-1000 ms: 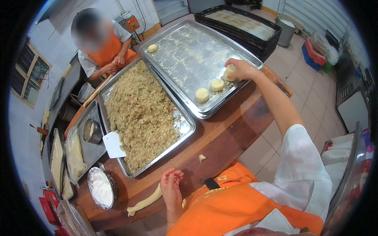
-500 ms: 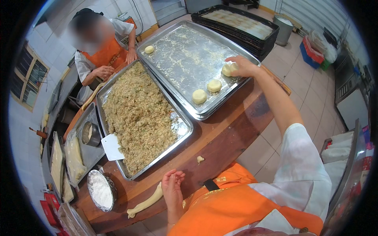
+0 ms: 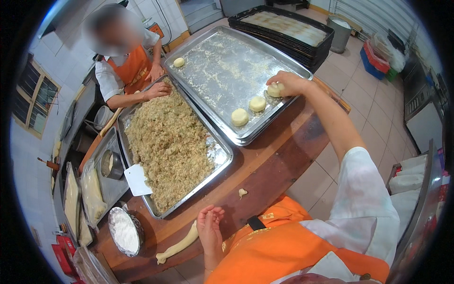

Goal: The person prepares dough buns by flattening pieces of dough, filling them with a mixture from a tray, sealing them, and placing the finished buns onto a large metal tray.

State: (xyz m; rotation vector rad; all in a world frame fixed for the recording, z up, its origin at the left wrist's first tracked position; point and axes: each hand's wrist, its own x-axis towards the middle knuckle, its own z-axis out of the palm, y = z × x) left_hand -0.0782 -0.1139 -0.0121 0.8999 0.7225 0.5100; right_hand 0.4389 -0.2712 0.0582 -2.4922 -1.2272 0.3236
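My right hand reaches over the floury metal tray with its fingers round a pale filled dough ball. Two more round dough balls, one beside it and another nearer the corner, rest along the tray's near edge. A smaller dough ball lies at the far left of that tray. Close to my body, my left hand is loosely curled, its fingers apart and nothing visible in it. Next to it, a strip of dough lies on the wooden table, partly hidden by the hand.
A second tray holds a heap of crumbly filling, with a white scraper at its edge. Flour fills a bowl. A small dough scrap sits nearby. Across the table, a co-worker touches the filling. Black trays stand behind.
The co-worker has leaned in and moved a hand onto the filling. My right hand has shifted slightly down over the dough ball; my left hand has barely moved.
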